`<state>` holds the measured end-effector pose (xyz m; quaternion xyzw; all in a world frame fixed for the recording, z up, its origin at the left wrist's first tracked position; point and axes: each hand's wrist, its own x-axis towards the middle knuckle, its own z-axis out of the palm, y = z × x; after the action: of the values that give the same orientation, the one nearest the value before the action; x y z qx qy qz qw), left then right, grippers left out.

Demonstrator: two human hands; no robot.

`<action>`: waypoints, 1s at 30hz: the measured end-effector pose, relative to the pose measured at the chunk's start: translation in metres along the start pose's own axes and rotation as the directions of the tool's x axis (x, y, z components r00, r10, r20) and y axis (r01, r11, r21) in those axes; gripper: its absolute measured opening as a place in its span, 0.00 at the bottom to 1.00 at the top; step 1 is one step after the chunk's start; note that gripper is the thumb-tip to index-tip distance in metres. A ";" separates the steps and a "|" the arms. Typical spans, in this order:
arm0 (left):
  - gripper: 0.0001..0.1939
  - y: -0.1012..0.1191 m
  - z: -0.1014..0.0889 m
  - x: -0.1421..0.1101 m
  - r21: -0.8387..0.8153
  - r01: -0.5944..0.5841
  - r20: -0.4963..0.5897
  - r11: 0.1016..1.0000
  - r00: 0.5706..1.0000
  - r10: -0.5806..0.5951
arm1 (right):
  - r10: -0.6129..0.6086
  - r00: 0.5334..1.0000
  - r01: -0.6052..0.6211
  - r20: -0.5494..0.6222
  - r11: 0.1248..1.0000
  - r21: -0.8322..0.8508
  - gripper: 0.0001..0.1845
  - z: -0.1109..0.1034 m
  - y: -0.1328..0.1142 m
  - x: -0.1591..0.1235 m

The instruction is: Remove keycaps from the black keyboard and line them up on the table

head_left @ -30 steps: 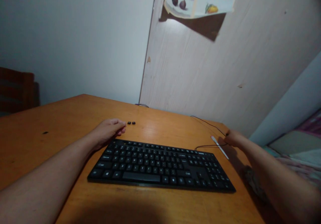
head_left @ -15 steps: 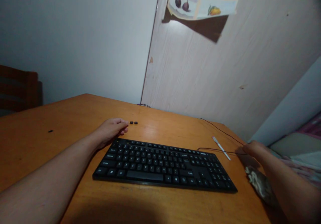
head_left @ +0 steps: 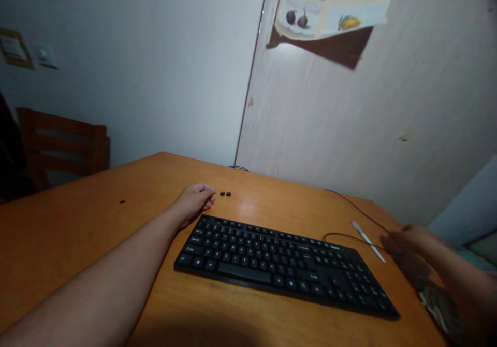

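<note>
A black keyboard (head_left: 287, 264) lies on the table, with a gap in its top row at the left end. My left hand (head_left: 197, 201) rests on the table just beyond the keyboard's upper left corner, thumb and fingers pressed together. Whatever they may pinch is hidden. Just right of its fingertips are two small black keycaps (head_left: 225, 194), side by side and apart from the hand. Over the table's right side, my right hand (head_left: 417, 238) is by the keyboard's cable (head_left: 349, 235) and above a crumpled cloth (head_left: 440, 305); its fingers are blurred.
A white-handled brush (head_left: 368, 241) lies beyond the keyboard's right end, the cable crossing it. A small dark piece (head_left: 122, 201) sits on the table (head_left: 155, 176) at the left. Behind stand a wooden chair (head_left: 64, 140) and a wall with a fruit picture (head_left: 334, 10).
The view has turned left, so everything sits further right in it. My left hand keeps its place beside the keycaps. My right hand has come slightly lower, nearer the cloth side.
</note>
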<state>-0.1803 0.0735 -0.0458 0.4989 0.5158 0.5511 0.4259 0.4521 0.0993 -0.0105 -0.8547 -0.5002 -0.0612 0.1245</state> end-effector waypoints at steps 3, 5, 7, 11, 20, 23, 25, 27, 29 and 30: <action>0.13 -0.003 0.000 0.004 -0.003 -0.029 -0.058 1.000 0.998 0.029 | 0.014 0.998 -0.014 0.055 1.000 -0.001 0.20 -0.009 -0.016 0.005; 0.12 -0.004 0.001 0.006 -0.019 -0.069 -0.117 0.997 0.991 0.066 | -0.043 0.999 0.043 0.009 0.999 0.025 0.15 -0.015 -0.036 -0.001; 0.11 -0.004 0.000 0.008 -0.005 -0.099 -0.179 0.995 0.979 0.097 | -0.144 0.989 0.146 -0.033 0.986 0.080 0.13 -0.021 -0.067 -0.014; 0.12 -0.007 -0.007 0.012 0.112 -0.119 -0.286 0.987 0.947 0.147 | -0.410 0.911 0.401 -0.030 0.869 0.289 0.15 -0.029 -0.152 -0.058; 0.12 -0.017 -0.012 0.015 0.211 -0.087 -0.337 0.974 0.928 0.156 | -0.800 0.593 0.673 0.086 0.552 0.493 0.09 -0.008 -0.336 -0.140; 0.11 -0.017 -0.011 0.014 0.192 -0.079 -0.355 0.978 0.924 0.144 | -0.840 0.533 0.741 0.102 0.522 0.423 0.11 0.001 -0.381 -0.155; 0.10 -0.017 -0.012 0.014 0.199 -0.080 -0.370 0.977 0.917 0.150 | -0.848 0.515 0.763 0.120 0.518 0.387 0.13 0.005 -0.405 -0.164; 0.10 -0.017 -0.013 0.015 0.220 -0.079 -0.380 0.972 0.911 0.160 | -0.855 0.499 0.773 0.138 0.512 0.375 0.14 0.010 -0.425 -0.171; 0.11 -0.019 -0.014 0.016 0.228 -0.067 -0.390 0.971 0.908 0.154 | -0.859 0.486 0.778 0.160 0.509 0.368 0.14 0.014 -0.440 -0.177; 0.11 -0.020 -0.015 0.017 0.222 -0.055 -0.396 0.973 0.908 0.141 | -0.859 0.481 0.780 0.173 0.510 0.363 0.13 0.016 -0.446 -0.179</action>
<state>-0.1983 0.0897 -0.0632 0.4394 0.6219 0.6074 0.2262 -0.0242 0.1627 0.0003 -0.4838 -0.8655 0.0904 0.0935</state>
